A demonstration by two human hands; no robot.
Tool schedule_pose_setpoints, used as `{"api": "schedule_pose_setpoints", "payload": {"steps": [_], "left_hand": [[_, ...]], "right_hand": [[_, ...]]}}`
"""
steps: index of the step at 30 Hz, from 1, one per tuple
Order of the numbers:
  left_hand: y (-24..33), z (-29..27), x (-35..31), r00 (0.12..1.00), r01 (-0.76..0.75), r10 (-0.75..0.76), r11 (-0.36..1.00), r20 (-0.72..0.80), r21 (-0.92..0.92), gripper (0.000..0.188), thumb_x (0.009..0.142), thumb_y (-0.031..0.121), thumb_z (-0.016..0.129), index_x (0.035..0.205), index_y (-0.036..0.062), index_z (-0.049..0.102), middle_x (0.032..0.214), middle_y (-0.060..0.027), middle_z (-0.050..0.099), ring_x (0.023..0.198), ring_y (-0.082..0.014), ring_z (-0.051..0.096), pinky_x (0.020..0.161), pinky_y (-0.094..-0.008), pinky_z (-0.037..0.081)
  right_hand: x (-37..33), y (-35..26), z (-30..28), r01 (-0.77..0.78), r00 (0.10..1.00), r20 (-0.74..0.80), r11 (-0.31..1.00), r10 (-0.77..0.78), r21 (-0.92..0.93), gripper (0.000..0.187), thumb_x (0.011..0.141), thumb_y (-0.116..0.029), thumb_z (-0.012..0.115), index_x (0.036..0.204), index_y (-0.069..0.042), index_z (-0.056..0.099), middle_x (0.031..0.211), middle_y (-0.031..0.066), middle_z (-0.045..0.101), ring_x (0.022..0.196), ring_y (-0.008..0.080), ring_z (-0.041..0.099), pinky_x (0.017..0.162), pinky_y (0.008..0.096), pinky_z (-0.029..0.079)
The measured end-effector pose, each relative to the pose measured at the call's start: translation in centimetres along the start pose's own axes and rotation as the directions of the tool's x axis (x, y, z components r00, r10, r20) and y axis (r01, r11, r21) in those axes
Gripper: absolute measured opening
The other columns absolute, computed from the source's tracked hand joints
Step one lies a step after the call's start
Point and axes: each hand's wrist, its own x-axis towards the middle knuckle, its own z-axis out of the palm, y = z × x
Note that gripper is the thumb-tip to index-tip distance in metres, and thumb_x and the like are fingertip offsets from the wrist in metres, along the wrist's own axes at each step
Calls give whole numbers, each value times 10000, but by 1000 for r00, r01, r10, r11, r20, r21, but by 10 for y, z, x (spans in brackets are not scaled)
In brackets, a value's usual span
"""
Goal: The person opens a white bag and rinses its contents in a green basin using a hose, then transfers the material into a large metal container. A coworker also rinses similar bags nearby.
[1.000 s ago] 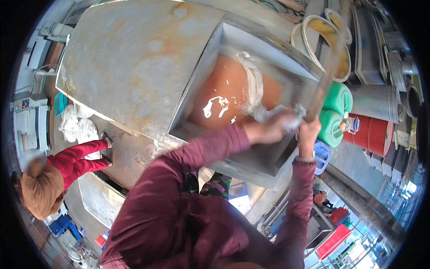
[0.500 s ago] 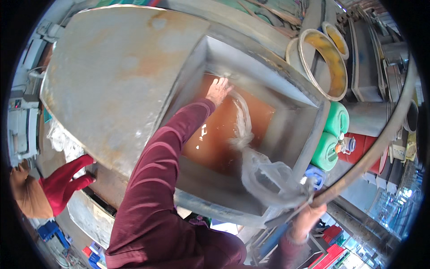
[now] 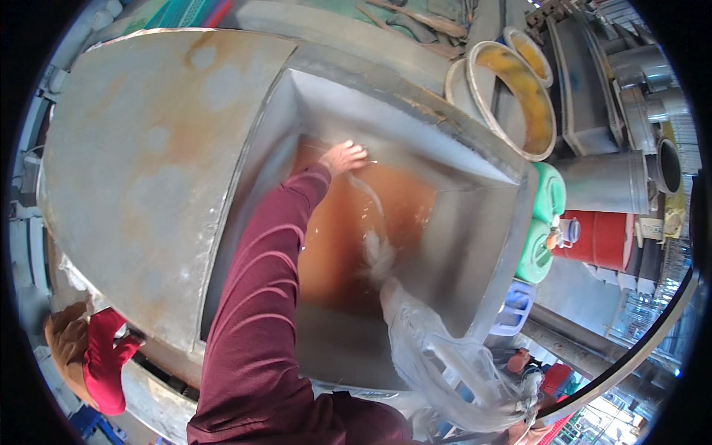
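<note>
A long hank of pale, stringy fibre (image 3: 437, 348) runs from the brown liquid (image 3: 334, 245) in a deep grey metal tank (image 3: 489, 245) over the near right edge. It narrows to a knot-like bunch in the middle. My left hand (image 3: 345, 157) is low over the liquid by the tank's far wall, its fingers bent. The thin wet end of the hank trails from under it. At the lower right edge, my right hand (image 3: 528, 432) is closed round a long pole (image 3: 630, 356), where the hank's looped end gathers. Fibre and the picture's edge partly hide that hand.
A stained metal sheet (image 3: 148, 156) covers the area left of the tank. Green jerrycans (image 3: 547, 194), a blue can (image 3: 513, 308) and a red drum (image 3: 597, 239) stand at right. Large metal rings (image 3: 512, 96) lie beyond the far right corner. A person in red trousers (image 3: 107, 363) is at lower left.
My right hand has drawn down toward the lower edge with the pole and the hank's looped end. My left hand has shifted slightly toward me, and the view has turned a little rightward.
</note>
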Motion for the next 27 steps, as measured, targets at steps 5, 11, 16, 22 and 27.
{"api": "schedule_pose_setpoints", "payload": {"steps": [5,11,16,22,27], "left_hand": [[40,13,10,856,79,-66,997,513,-5,304,850,247,471,1117,192,607,1328,65,357,1235,-143,278,983,-328,238],[29,-35,4,912,261,-127,913,390,-314,253,846,172,454,1064,55,505,1201,-132,483,1190,-272,383,938,-511,289],[47,-113,54,764,583,-61,491,642,-647,301,886,208,427,1106,6,391,1019,-257,557,1024,-384,520,884,-542,332],[46,-203,89,796,595,-180,57,578,-802,297,890,259,387,1002,-11,433,826,-203,573,821,-333,569,748,-419,433],[38,-294,58,689,721,108,-202,717,-663,354,902,335,408,1089,37,447,899,-56,503,720,-158,489,515,-356,464]], "right_hand": [[-9,13,5,-29,996,-81,998,25,-52,219,656,-87,648,812,-51,498,712,57,527,600,155,520,541,289,433],[-24,21,-15,-53,993,-106,998,48,-39,268,694,-157,667,845,-55,472,696,62,515,594,166,533,531,304,450],[-33,41,-29,15,995,-101,999,-18,-36,318,726,-216,683,873,-58,449,683,65,505,588,175,544,523,317,465],[-46,37,-10,-26,999,-22,987,30,161,338,728,-278,683,810,-49,450,687,38,488,597,149,520,501,285,428],[-51,22,7,56,998,23,962,-65,268,238,569,-11,639,797,-4,571,699,25,567,599,92,498,575,227,406]]}}
